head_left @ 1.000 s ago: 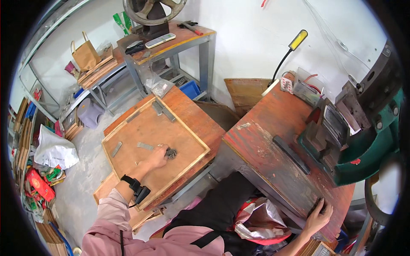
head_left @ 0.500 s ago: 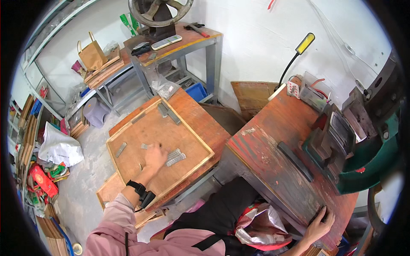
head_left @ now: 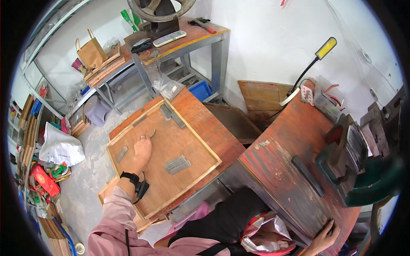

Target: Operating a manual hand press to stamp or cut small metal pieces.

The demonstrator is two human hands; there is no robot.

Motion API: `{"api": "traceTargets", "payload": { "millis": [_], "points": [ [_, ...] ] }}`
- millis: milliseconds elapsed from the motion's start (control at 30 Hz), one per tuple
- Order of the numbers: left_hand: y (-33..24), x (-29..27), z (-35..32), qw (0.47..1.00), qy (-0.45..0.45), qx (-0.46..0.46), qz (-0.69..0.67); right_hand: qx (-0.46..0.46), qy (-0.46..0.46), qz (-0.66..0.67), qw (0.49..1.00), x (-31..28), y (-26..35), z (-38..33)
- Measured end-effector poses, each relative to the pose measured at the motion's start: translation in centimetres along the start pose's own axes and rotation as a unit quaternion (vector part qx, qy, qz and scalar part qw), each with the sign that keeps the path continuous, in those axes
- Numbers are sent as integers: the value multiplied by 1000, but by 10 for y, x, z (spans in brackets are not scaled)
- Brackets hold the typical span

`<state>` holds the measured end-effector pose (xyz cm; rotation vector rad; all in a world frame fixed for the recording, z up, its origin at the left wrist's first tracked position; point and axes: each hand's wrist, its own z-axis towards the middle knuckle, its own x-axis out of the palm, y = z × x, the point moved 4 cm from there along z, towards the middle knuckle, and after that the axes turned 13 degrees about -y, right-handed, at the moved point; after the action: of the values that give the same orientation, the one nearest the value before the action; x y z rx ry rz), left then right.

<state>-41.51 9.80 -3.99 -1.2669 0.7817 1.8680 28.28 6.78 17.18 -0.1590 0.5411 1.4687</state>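
My left hand (head_left: 143, 148) is over a shallow wooden tray (head_left: 188, 181) on the left table. Its fingers are curled, and a thin small metal strip (head_left: 153, 133) sticks out at the fingertips. To its right in the tray lies a row of grey metal strips (head_left: 177, 164); to its left is a single patterned strip (head_left: 122, 154). Other grey pieces (head_left: 171, 116) lie by the tray's far edge. My right hand (head_left: 326, 239) rests at the near edge of the right bench, fingers curled around something dark that I cannot make out.
A dark flat bar (head_left: 307, 176) lies on the right bench (head_left: 277, 158), before a green machine (head_left: 367, 183). A lamp (head_left: 326, 48) and a clear plastic box (head_left: 328, 104) stand behind. A lined red bag (head_left: 267, 237) is near my lap. A handwheel press (head_left: 160, 17) stands at the back.
My left hand has moved left and away from the row of strips toward the tray's far side. The view has shifted slightly. My right hand stays at the bench edge.
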Motion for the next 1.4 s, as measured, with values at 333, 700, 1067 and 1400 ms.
{"api": "traceTargets", "payload": {
  "millis": [333,700,1067,1400],
  "points": [
    [53,12,75,994,-77,-61,-54,45,2,-40,998,3,8,1],
    [49,17,71,977,-209,36,-31,47,-5,-64,997,3,-5,-3],
    [1,-56,33,975,155,68,-145,112,66,-21,991,10,-27,-11],
    [-104,-72,-95,884,243,-45,-396,75,65,6,995,7,-15,-8]
  ]
}}
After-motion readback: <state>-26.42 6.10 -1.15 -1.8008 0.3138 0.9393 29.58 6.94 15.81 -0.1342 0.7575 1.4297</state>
